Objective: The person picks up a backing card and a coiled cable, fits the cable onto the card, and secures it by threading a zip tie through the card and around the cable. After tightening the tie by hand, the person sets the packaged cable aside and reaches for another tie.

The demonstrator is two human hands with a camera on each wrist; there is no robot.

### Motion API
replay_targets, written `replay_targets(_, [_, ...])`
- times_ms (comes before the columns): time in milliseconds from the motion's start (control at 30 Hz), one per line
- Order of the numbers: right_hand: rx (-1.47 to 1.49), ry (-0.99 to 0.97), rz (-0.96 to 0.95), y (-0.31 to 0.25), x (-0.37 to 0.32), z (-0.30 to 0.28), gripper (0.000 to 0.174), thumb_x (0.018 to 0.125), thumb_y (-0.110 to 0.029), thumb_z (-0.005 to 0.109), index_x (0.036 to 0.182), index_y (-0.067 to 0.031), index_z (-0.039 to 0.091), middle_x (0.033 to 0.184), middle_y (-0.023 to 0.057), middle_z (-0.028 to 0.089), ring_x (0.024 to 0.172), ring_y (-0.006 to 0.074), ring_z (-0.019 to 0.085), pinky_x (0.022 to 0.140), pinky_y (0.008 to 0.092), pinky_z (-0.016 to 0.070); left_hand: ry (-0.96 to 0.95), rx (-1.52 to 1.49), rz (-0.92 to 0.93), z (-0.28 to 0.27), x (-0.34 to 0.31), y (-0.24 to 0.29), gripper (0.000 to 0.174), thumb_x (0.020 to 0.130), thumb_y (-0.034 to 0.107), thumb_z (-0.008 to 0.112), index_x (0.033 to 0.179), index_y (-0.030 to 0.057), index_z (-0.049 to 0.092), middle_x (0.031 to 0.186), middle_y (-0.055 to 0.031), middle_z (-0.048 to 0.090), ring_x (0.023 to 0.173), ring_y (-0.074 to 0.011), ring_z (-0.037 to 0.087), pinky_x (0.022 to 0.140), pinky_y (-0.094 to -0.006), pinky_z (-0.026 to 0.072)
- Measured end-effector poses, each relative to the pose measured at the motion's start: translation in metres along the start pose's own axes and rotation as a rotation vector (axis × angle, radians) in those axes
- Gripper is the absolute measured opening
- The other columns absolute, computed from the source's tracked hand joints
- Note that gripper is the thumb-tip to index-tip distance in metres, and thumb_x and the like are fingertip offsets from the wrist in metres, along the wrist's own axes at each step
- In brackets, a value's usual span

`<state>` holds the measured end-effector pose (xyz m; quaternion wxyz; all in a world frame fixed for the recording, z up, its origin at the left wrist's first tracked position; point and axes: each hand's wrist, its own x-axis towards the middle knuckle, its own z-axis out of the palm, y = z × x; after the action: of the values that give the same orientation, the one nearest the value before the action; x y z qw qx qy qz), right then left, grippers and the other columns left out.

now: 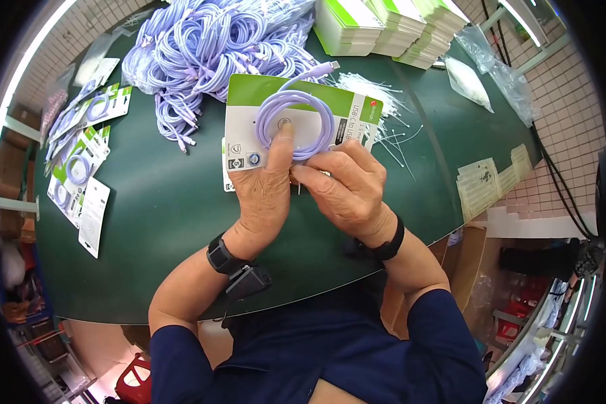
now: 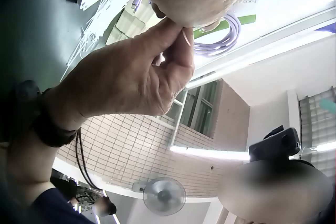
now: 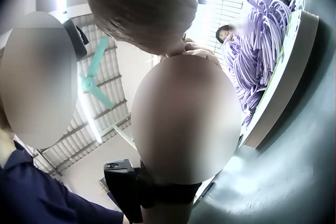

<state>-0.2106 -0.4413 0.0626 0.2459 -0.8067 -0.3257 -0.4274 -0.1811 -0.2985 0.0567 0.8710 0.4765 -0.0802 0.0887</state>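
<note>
In the head view a coiled purple cable (image 1: 326, 120) lies against a green and white card (image 1: 249, 91), its connector sticking up past the top edge. My left hand (image 1: 266, 195) grips the card's lower part, its thumb pressed on the card inside the coil. My right hand (image 1: 349, 185) has thumb and index finger pinched together at the coil's bottom edge; a thin white end shows just below. The left wrist view shows my right hand (image 2: 131, 71) pinching a small pale strip beside the coil (image 2: 231, 37).
A heap of purple cables (image 1: 215, 47) lies at the back, stacks of green and white cards (image 1: 350, 30) to its right. White ties (image 1: 384, 101) are scattered behind the card. Carded cables (image 1: 79, 170) lie at the left, plastic bags (image 1: 468, 81) at the back right.
</note>
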Motion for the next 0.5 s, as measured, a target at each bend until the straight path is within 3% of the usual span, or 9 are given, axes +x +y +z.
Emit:
replay_targets(167, [0.1, 0.009, -0.062, -0.006, -0.002, -0.003, 0.036, 0.066, -0.001, 0.087, 0.101, -0.0075, 0.08, 0.095, 0.0019, 0.073, 0.075, 0.0203, 0.065, 0.06, 0.0317, 0.0529, -0.052, -0.013, 0.006, 0.001, 0.005, 0.009, 0.035, 0.1, 0.006, 0.068, 0.134, -0.0003, 0.061, 0.119, -0.0073, 0.071, 0.105, -0.0134, 0.069, 0.086, -0.0287, 0.0589])
replay_targets(300, [0.173, 0.02, -0.085, -0.009, 0.0, 0.001, 0.037, 0.067, -0.001, 0.088, 0.102, -0.0084, 0.08, 0.096, 0.0025, 0.073, 0.075, 0.02, 0.065, 0.061, 0.0315, 0.0538, -0.112, 0.141, -0.205, -0.007, 0.006, 0.026, 0.042, 0.101, 0.009, 0.068, 0.14, 0.0011, 0.054, 0.125, -0.01, 0.067, 0.112, -0.0169, 0.069, 0.092, -0.0332, 0.062])
replay_targets(500, [0.16, 0.038, -0.025, -0.003, -0.002, 0.006, 0.039, 0.069, 0.0, 0.09, 0.105, -0.0114, 0.079, 0.096, 0.0032, 0.072, 0.075, 0.0196, 0.066, 0.062, 0.0309, 0.0551, -0.178, 0.086, -0.044, -0.004, 0.006, 0.022, 0.042, 0.099, 0.006, 0.067, 0.14, 0.0003, 0.054, 0.123, -0.0121, 0.069, 0.108, -0.0194, 0.072, 0.089, -0.0335, 0.0641])
